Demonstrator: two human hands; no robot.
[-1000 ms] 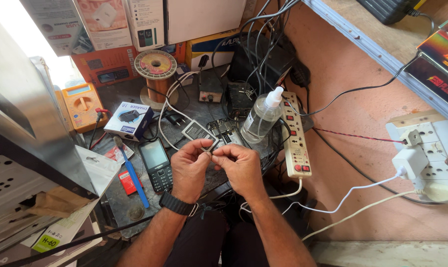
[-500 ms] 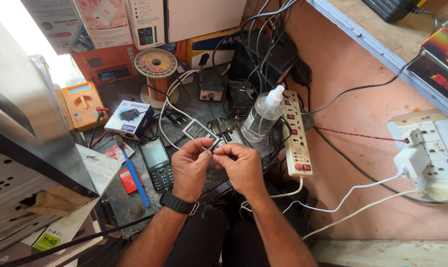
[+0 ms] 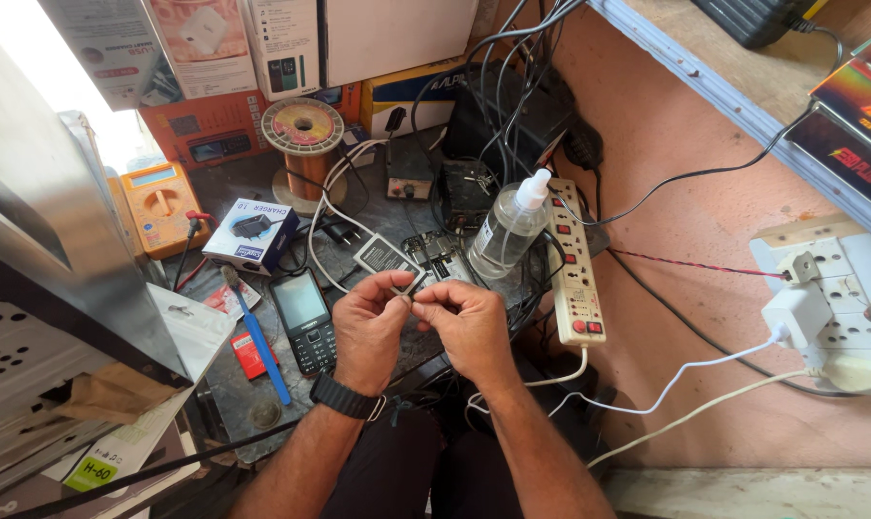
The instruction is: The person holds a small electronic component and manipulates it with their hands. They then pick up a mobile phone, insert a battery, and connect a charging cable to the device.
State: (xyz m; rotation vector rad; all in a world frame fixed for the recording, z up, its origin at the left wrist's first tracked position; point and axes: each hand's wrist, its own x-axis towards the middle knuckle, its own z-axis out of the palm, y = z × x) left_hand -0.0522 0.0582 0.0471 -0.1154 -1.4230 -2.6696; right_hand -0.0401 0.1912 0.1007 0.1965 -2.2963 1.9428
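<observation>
There is only one camera. It sits on the person's head and looks almost straight down. It is close, so both arms come up from the bottom edge and the left hand and right hand meet near the middle of the picture. Past them the camera looks at the cluttered worktop. The top edge reaches a row of boxes. The right side shows a pink wall with a white socket board. No second view shares this scene.
</observation>
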